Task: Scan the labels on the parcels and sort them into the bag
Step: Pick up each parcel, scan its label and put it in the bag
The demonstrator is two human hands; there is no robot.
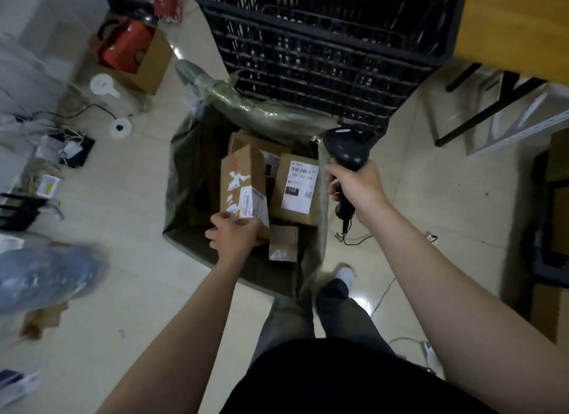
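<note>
The left hand (235,236) has its fingers curled round the near end of a cardboard parcel (243,179) and holds it tilted over the open mouth of the olive-green bag (187,173), with the far end pointing away from the wrist. A white label (254,202) wraps the parcel's corner just beyond the fingertips. Whether the parcel rests on anything beneath it cannot be told.

The right hand (354,188) is closed tight on the handle of a black scanner (346,150). The scanner's head stands just beyond the knuckles, and its cable (354,239) drops from the handle below the hand to the floor (123,290).

Between the two hands lies a second parcel (297,188) in the bag, face up beside the held one and close to the right hand's fingers. Its white sheet reads "102". A small parcel (283,244) sits just to the right of the left hand, lower in the bag, and another box (246,139) shows past the far end of the held parcel.

Beyond the right hand, past the bag's far rim, stands a black slatted crate (323,44) – well apart from both hands. Far off to the left of the left hand is an open carton (154,65) with something red inside
</note>
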